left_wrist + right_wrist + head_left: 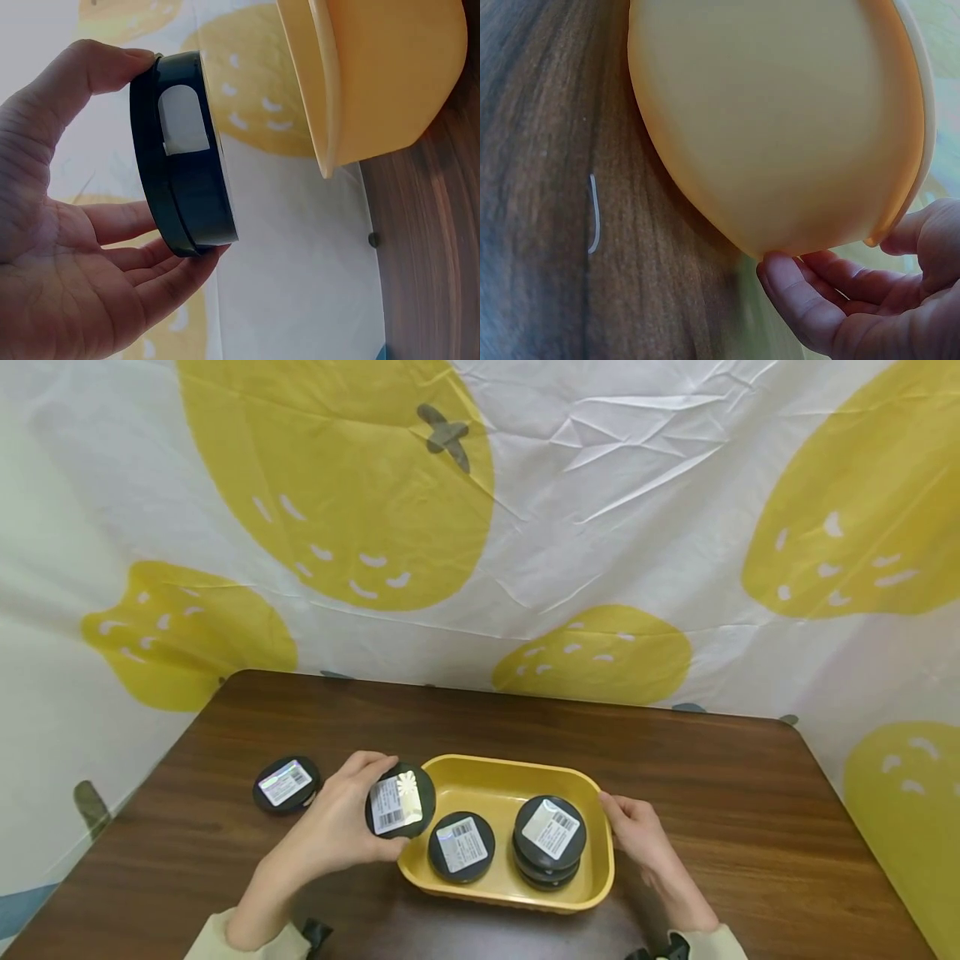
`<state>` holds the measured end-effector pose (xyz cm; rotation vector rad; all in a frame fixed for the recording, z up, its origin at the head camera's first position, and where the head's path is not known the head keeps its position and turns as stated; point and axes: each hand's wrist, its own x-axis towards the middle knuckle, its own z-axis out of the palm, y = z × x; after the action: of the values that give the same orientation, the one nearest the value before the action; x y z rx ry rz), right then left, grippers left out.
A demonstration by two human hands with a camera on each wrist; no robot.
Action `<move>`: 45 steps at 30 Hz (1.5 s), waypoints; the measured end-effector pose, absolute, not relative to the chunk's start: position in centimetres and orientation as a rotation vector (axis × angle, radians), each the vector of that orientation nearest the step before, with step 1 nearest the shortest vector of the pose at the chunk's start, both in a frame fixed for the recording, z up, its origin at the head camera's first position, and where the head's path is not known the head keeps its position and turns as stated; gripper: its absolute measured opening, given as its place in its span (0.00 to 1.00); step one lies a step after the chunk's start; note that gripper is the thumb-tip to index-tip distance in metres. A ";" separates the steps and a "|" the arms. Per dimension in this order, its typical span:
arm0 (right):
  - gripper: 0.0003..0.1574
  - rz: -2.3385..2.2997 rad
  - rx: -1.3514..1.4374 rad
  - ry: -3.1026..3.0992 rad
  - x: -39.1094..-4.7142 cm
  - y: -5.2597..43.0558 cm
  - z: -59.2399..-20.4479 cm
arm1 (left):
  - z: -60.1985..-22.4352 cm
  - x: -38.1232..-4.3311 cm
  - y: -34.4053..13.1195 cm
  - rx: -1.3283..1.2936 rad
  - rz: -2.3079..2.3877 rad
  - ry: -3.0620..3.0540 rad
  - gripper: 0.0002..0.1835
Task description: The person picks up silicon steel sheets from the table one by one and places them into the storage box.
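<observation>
My left hand (330, 835) holds a flat, round black container (386, 818) by its edge, just beside the left end of a yellow plastic basket (510, 763). A silvery label covers the container's face, and a pale patch shows on its side in the left wrist view. Inside the basket lies another black container (459, 852) on the left. To its right, a further labelled one (551, 831) tops a stack. At the basket's right end my right hand (639, 835) grips the wall, thumb near the rim and fingers against the outside.
One more labelled black container (287, 785) lies on the brown wooden table (720, 777), left of my left hand. Behind the table hangs a white cloth (600, 543) printed with yellow fruit. A thin pale strip (595, 214) shows on the wood in the right wrist view.
</observation>
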<state>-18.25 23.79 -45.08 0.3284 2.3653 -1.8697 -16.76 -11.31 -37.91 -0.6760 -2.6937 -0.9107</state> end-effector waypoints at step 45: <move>0.22 -1.825 0.312 2.411 -18.5 23.9 -45.5 | -39.3 -17.6 -8.7 -0.790 -1.027 -2.720 0.44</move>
<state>-18.48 23.91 -45.54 0.3117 2.4114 -1.8246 -17.61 -8.67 -39.27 -0.7897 -2.7203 -1.0273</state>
